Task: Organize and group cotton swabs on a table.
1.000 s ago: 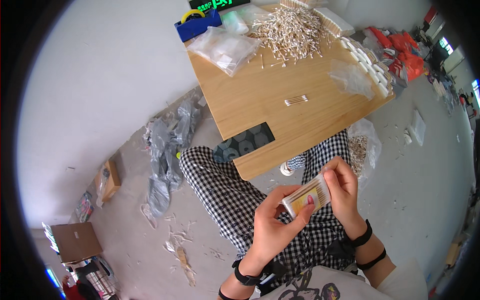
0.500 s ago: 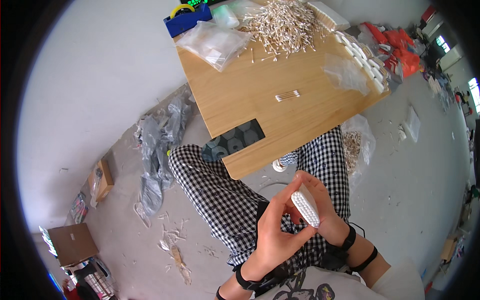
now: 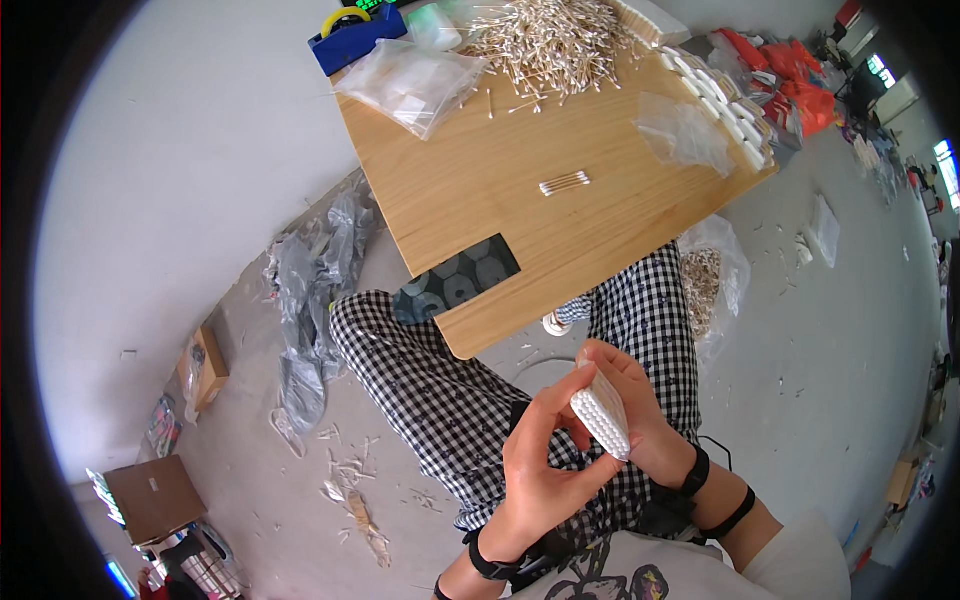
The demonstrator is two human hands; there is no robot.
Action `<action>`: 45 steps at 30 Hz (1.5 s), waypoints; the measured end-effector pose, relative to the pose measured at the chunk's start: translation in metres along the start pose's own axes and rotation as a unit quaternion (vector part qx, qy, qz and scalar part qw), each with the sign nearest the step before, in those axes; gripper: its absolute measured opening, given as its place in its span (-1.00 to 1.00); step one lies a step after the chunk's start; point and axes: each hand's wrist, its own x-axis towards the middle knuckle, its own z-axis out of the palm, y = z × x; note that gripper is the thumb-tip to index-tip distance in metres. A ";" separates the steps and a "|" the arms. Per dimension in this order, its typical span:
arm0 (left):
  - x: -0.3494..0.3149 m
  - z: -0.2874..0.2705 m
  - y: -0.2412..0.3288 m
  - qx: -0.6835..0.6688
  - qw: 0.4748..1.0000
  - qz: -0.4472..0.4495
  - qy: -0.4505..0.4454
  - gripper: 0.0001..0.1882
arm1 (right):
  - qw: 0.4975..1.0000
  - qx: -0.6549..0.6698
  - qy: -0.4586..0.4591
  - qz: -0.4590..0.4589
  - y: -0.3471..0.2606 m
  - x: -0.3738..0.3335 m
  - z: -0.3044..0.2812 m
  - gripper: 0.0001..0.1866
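Above my lap, both hands hold a flat pack of cotton swabs [image 3: 602,424], its rows of white tips facing up toward me. My left hand [image 3: 540,462] pinches it from the left, with fingertips at its upper end and the thumb at its lower end. Wrapped around the other side is my right hand [image 3: 648,425], its fingers partly hidden behind the pack. A thin clear wrapping seems to cover the swabs. On the wooden table [image 3: 460,170] ahead lies a small row of loose cotton swabs [image 3: 565,183], apart from my hands.
A large heap of cotton swabs [image 3: 550,45] covers the table's far side. Finished-looking packs [image 3: 715,100] line its right edge beside a clear bag [image 3: 685,135]. At the far left are a blue tape dispenser [image 3: 358,40] and plastic bags [image 3: 412,85]. Another swab bag [image 3: 705,290] stands on the floor.
My hands and the pack have shifted slightly left in view, and the pack is turned a little. The table also sits slightly farther left in the picture. The grip stays the same.
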 end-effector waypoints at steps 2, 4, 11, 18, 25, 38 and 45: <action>0.001 0.000 -0.002 -0.002 1.000 -0.005 -0.001 -0.19 | 1.000 -0.001 -0.004 -0.001 0.000 0.001 0.000 -0.74; 0.002 0.001 -0.005 -0.003 1.000 -0.011 0.002 -0.19 | 1.000 -0.002 -0.010 0.000 -0.002 0.002 0.002 -0.75; 0.022 -0.009 -0.014 0.030 0.999 0.014 0.001 -0.30 | 0.996 -0.039 0.018 0.081 -0.010 0.005 0.007 -0.78; 0.056 -0.023 -0.043 -0.014 1.000 -0.006 -0.017 -0.57 | 0.948 -0.115 0.166 0.247 -0.039 0.013 0.028 -0.68; 0.072 -0.019 -0.065 -0.293 0.940 -0.154 0.084 -0.70 | 0.973 -0.190 0.121 0.054 -0.032 0.026 -0.011 -0.58; 0.090 -0.004 -0.081 -0.306 0.923 -0.219 0.077 -0.70 | 0.919 -0.284 0.151 -0.228 -0.041 0.041 -0.011 -0.82; 0.084 -0.005 -0.075 -0.306 0.925 -0.225 0.013 -0.73 | 0.849 -0.395 0.115 -0.333 -0.045 0.049 -0.022 -0.83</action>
